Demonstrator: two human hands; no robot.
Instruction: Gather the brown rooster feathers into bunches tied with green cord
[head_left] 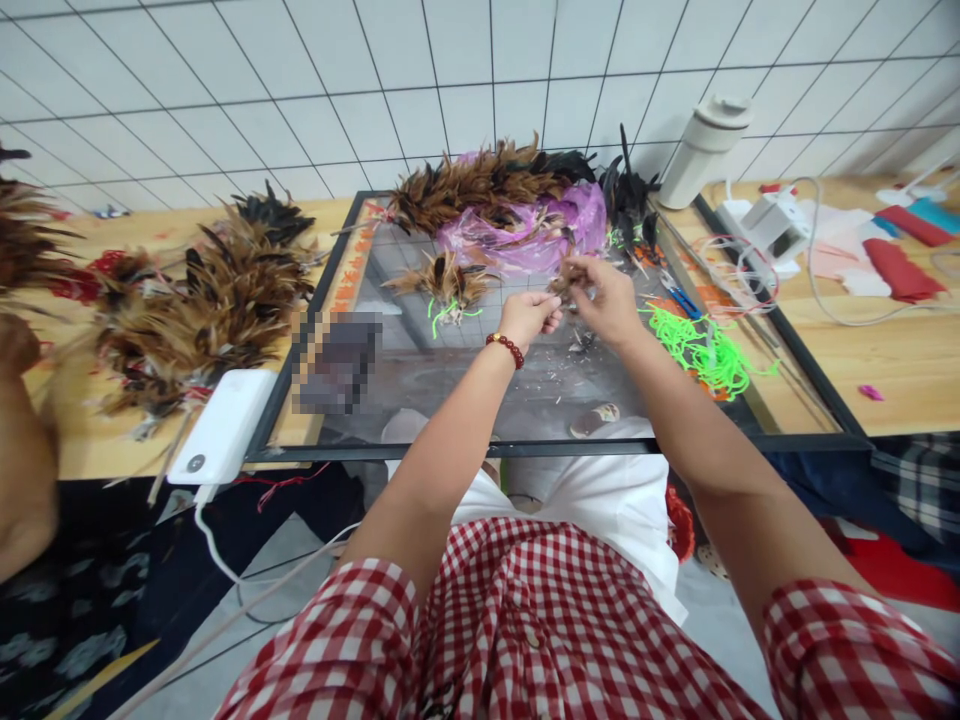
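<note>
My left hand (529,318), with a dark red bead bracelet (505,349) at the wrist, is closed in a pinch over the glass-topped board. Between it and my right hand (604,300) is a small tuft of brown feathers (561,286). The fingers of both hands are closed on this tuft, though its lower end is hidden. Left of my hands lies a bunch of brown feathers (448,280) with bright green string (432,318) at its base. Behind them, a crumpled purple plastic bag (517,240) holds loose feathers, with a long brown feather garland (480,185) beyond.
Bright green cords (701,350) and blue-handled snips (681,294) lie to the right. A white thermos (705,155) and a power strip (765,235) with cables stand behind. At left are a feather pile (217,300), a white power bank (223,425) and another person's arm (22,450).
</note>
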